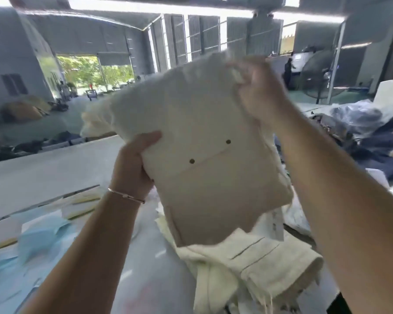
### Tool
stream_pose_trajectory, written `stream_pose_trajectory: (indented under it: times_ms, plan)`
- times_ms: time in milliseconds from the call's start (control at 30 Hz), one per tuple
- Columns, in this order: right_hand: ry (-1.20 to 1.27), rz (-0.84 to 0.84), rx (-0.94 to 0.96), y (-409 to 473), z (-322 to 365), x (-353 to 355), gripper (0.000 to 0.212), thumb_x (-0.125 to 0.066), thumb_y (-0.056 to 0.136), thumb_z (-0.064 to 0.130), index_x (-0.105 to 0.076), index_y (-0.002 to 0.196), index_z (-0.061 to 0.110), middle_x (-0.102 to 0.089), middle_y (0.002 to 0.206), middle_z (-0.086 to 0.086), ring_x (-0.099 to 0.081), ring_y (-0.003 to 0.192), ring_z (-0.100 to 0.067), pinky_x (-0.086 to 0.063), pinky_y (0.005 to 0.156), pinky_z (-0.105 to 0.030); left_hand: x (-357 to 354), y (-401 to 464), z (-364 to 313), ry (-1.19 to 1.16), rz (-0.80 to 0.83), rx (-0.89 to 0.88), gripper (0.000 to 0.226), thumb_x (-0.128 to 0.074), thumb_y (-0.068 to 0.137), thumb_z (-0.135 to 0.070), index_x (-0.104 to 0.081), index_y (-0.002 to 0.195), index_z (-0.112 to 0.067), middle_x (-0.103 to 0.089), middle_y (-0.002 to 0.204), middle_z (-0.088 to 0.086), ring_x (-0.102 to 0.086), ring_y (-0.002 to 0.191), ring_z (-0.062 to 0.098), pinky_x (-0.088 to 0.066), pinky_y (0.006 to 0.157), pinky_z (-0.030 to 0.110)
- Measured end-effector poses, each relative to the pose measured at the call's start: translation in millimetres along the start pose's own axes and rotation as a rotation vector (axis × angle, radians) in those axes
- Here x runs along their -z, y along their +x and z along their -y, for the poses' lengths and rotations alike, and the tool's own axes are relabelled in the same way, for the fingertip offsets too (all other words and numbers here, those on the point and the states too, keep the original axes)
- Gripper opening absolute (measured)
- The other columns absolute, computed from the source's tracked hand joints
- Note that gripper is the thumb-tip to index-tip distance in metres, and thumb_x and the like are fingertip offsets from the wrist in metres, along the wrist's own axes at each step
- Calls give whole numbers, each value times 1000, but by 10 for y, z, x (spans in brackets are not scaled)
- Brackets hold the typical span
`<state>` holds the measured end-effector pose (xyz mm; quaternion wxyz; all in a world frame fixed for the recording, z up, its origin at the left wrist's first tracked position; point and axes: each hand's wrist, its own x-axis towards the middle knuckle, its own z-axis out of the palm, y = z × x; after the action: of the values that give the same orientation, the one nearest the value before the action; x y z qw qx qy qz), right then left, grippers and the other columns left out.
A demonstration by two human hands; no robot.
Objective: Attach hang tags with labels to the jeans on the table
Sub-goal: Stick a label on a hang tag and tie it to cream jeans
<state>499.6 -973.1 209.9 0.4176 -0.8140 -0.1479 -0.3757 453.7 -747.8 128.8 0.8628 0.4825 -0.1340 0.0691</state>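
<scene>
While I lift the folded cream jeans above the desk
left hand grips their lower-left edge, right hand pinches the top corner, both arms raised

table white | on it: cream jeans, blue sheets, yellow-edged cards, dark garments

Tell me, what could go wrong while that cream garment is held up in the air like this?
The folded cream jeans are gripped only at two edges by the left hand and right hand, so they might unfold or slip. The white tag dangling below could snag on the cream pile underneath.
</scene>
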Motion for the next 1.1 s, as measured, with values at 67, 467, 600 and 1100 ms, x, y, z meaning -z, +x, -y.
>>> stream_pose_trajectory:
  times_ms: [67, 467, 600, 1100]
  plan:
    - [-131, 137, -143, -40, -568, -266, 35, -50, 92, 5, -60, 125, 14, -58, 118, -11, -55, 112, -27, -46, 86, -32, 37, 90, 593, -15, -96, 214, 22, -59, 83, -11, -70, 101, -8, -74, 93, 11, -71, 81, 25, -60, 77, 40]
    - [-627, 1185, -345, -1901, -2175, -1018, 55, -43, 88, 61, -44, 138, 37, -43, 142, 0, -33, 133, -27, -27, 105, -52, 807, -290, 2486, 471, -409, 755, 39, -46, 86, 22, -42, 109, -9, -45, 75, 16, -38, 46, 14, -28, 37, 14]
    - [-654, 1154, -355, -1916, -2160, -1007, 48, -44, 89, 59, -50, 130, 35, -48, 134, 1, -38, 128, -25, -28, 103, -51, 861, -394, 2162, 623, -235, 855, 15, -54, 91, 7, -51, 98, -5, -52, 63, 11, -43, 39, 15, -39, 40, 17]
    - [602, 839, -76, -2179, 916, -2544, 12, -74, 80, 12, -68, 71, 9, -67, 65, -7, -62, 65, -22, -49, 66, -35, 2565, -2046, -1028, 840, -786, 333, 29, -59, 95, -22, -60, 69, -12, -66, 65, 2, -59, 52, 10, -47, 49, 17]
